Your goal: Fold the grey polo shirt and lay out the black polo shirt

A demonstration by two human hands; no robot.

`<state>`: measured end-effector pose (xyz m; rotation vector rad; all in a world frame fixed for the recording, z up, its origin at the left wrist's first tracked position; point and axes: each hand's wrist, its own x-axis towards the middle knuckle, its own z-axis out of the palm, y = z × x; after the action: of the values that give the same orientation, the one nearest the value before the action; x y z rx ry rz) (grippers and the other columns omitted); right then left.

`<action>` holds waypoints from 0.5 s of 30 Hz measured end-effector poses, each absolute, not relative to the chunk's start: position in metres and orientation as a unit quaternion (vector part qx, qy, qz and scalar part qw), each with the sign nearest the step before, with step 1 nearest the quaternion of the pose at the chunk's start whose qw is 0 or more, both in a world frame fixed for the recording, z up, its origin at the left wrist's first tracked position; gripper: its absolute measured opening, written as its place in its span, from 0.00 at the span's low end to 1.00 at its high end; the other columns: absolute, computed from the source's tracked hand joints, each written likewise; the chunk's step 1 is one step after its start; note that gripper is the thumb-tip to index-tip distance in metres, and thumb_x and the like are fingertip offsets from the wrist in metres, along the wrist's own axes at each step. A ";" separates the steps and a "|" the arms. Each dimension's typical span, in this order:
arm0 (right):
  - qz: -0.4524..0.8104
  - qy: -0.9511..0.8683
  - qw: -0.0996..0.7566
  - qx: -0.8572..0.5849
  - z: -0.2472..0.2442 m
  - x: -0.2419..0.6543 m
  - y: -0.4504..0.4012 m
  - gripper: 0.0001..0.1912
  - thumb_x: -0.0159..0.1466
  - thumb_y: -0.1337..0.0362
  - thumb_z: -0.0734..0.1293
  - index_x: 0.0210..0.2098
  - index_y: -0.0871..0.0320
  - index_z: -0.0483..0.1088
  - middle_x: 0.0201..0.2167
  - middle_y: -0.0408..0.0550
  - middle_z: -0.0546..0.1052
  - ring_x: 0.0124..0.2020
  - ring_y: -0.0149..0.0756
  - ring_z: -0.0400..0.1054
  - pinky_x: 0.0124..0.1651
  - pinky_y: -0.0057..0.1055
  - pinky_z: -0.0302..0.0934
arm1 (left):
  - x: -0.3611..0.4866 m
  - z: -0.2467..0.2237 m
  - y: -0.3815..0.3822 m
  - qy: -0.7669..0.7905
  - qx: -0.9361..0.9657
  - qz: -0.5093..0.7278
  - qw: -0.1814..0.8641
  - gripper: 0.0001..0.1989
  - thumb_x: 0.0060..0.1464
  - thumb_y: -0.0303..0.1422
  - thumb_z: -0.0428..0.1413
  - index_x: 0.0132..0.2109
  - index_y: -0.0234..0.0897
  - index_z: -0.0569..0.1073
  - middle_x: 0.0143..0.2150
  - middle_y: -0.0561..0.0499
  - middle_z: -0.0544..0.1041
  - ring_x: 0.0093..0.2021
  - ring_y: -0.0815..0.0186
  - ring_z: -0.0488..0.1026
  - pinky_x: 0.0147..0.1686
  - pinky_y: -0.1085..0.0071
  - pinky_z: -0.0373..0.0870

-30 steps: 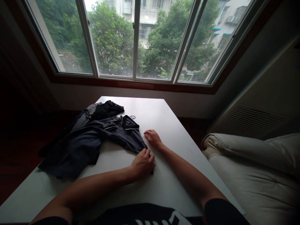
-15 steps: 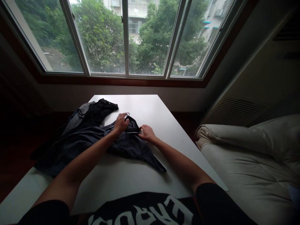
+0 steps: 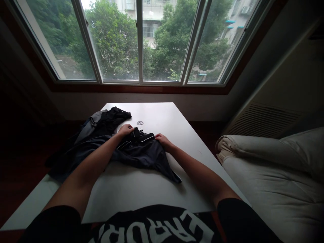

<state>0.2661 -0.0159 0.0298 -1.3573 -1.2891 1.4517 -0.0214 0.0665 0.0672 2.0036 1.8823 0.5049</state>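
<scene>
the left hand and right hand are gripping opposite ends of the collar of the dark shirt, mid-frame on the white counter, apparently straightening it, the next move calling for an even pull.

Across the top of the frame, sliding window in reddish-brown trim, with green trees and a pale building beyond. At right, slatted vent above a pale padded seat. At lower centre, white tabletop.
</scene>
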 end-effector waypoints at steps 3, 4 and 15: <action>0.654 -0.494 0.295 -0.491 0.040 0.276 -0.029 0.09 0.62 0.59 0.70 0.39 0.56 0.71 0.30 0.45 0.77 0.29 0.34 0.71 0.33 0.28 0.68 | -0.036 0.101 0.066 0.625 0.724 0.251 0.147 0.17 0.60 0.41 0.56 0.50 0.36 0.78 0.41 0.47 0.80 0.40 0.60 0.76 0.38 0.70 0.70; 0.672 -0.504 0.255 -0.479 0.044 0.281 -0.032 0.11 0.63 0.55 0.72 0.38 0.56 0.73 0.31 0.45 0.78 0.30 0.35 0.72 0.34 0.29 0.68 | -0.040 0.113 0.064 0.598 0.733 0.292 0.141 0.17 0.59 0.40 0.56 0.51 0.37 0.78 0.42 0.48 0.80 0.40 0.61 0.75 0.38 0.70 0.70; 0.071 -0.706 0.394 -0.584 0.202 0.325 0.017 0.23 0.75 0.49 0.57 0.40 0.59 0.74 0.35 0.48 0.77 0.42 0.40 0.73 0.41 0.28 0.60 | -0.060 0.311 -0.010 0.377 0.755 0.533 -0.061 0.22 0.71 0.39 0.48 0.57 0.27 0.77 0.42 0.53 0.78 0.45 0.69 0.75 0.50 0.68 0.69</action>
<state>0.3251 0.0172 0.2016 -1.4826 -1.7906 0.1789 -0.0600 -0.0099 0.3108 2.4691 1.2318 1.7440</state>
